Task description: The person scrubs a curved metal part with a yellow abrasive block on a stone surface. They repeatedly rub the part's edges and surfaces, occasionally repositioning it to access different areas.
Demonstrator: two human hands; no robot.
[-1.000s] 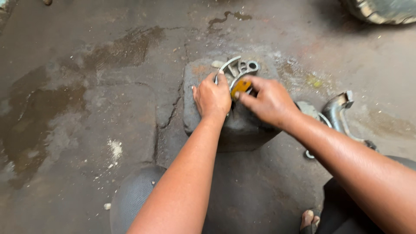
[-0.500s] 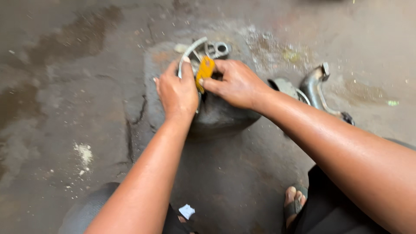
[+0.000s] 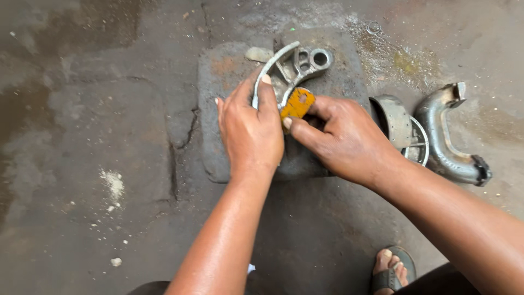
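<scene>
A curved metal brake shoe is pinned flat on a grey stone block set on the concrete floor. The left hand is pressed down over the shoe's lower arc, its fingers curled closed along the outer rim, with the index fingertip lying on the metal band just beyond the knuckles. The right hand is closed in a pinch on a small orange-yellow piece, held between thumb and forefinger and laid against the shoe's inner edge, just ahead of the thumb tip. What that piece is exactly cannot be told; it looks flat and worn. The shoe is judged to be cast metal: stiff, fairly heavy for its size, not fragile, and probably dusty or greasy, so a slip under the palm is likely if pressure is eased. The best hold is judged to be where it is taken now, across the broad rim, with the ribbed web and the round eye at the far end left free beyond the fingertips. The orange piece is judged light and easily dropped. To the right of the right wrist, a second brake shoe and a bent metal pipe are seen, well apart from both hands. A sandalled foot is visible below the right forearm.
</scene>
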